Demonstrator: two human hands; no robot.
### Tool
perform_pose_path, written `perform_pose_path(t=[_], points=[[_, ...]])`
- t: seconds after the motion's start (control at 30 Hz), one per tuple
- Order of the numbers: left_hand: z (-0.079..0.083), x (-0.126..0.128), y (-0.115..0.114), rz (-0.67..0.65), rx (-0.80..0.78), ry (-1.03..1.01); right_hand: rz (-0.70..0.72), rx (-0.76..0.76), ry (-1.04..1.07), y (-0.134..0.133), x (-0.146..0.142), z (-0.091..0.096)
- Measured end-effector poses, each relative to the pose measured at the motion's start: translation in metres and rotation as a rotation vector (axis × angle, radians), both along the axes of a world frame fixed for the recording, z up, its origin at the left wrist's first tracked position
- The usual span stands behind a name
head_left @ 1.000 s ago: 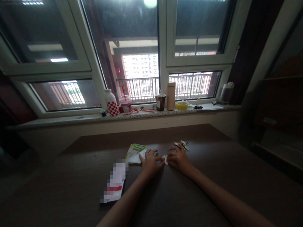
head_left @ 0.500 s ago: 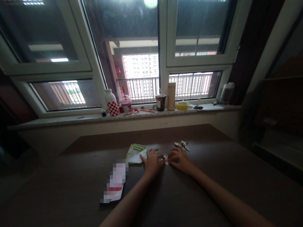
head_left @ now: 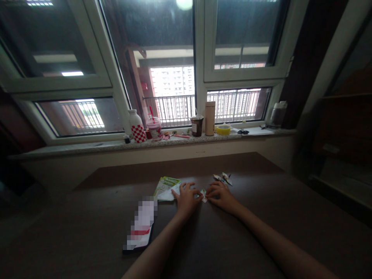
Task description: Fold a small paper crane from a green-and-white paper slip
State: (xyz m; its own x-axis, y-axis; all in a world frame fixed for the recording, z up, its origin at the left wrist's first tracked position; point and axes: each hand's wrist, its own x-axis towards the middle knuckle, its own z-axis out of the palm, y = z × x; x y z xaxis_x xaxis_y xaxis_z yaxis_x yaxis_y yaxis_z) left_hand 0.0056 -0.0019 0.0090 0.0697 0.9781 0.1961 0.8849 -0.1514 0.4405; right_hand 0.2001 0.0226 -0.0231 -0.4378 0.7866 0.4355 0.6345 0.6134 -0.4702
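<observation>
A white-framed window (head_left: 200, 46) fills the upper part of the view. Below it, the brown bench (head_left: 87, 217) spreads forward to a far edge that runs between its far left and far right corners. Past that edge is the stone sill (head_left: 174, 142), carrying a checked bottle, drink cups, a tan flask and a roll of yellow tape.

A flat, dark-edged device (head_left: 145, 240), its face blurred into blocks, lies beside the left forearm, farther from the bench's far edge than the other things on it. The left hand (head_left: 201, 197) and right hand (head_left: 207, 196) face each other near mid-bench, thumbs and forefingers narrowed on the small paper between them. Green and white leaflets (head_left: 167, 188) lie toward the far left corner; the left little finger reaches their white part, contact unclear. A cluster of folded pieces (head_left: 227, 179) sits just beyond the right hand, near the far edge. Smallest is the folded paper (head_left: 204, 195), held between both hands' fingertips, its shape too small to tell.
</observation>
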Motion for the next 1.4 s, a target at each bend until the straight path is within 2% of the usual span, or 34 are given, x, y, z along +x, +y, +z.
perform_pose_path(t=[0.77, 1.4], points=[[-0.001, -0.001, -0.002, 0.002, 0.018, 0.007, 0.075, -0.014, -0.034, -0.005, 0.001, 0.010], [-0.003, -0.005, -0.001, 0.003, 0.003, 0.032, 0.064, -0.065, -0.038, -0.006, 0.004, 0.010]])
